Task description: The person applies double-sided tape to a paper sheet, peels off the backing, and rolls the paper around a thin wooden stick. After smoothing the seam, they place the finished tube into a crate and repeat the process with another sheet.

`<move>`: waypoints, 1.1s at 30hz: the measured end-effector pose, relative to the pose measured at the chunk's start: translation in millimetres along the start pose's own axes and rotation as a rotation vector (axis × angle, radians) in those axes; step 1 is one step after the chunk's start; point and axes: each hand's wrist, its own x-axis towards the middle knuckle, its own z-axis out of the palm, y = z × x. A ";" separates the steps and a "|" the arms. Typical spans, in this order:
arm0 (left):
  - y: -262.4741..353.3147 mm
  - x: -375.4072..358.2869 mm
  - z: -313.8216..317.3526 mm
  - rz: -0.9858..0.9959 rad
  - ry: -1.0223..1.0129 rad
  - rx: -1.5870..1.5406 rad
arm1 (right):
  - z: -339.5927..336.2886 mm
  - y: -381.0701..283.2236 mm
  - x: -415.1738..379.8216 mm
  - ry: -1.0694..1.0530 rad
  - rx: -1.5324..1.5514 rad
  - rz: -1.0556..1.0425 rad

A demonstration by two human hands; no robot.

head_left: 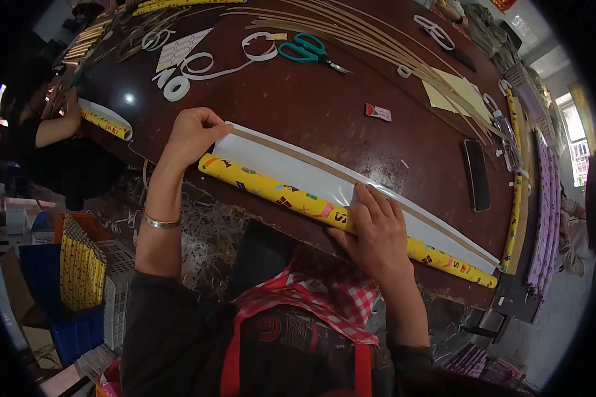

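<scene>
A yellow printed roll of wrapping paper (295, 200) lies along the table's near edge, its white inner side (291, 170) turned up beyond the roll. A narrow brown strip (298, 155) runs lengthwise on that white side. At the upper left corner of the sheet, my left hand (195, 134) is closed in a pinch on the paper's edge. My right hand (377, 231) rests across the roll with fingers stretched flat over the white side and the thumb on the near side.
Teal scissors (306, 49), white tape rolls (176, 88), brown strips (377, 49), a small red packet (378, 112) and a phone (477, 175) lie on the table (245, 99). Another person's hand (69, 109) holds a similar roll at left. Finished rolls stand in a blue crate (79, 331).
</scene>
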 end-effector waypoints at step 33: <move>-6.1 3.2 2.8 0.084 0.046 -0.016 | -0.2 0.2 -0.1 -0.008 0.019 -0.003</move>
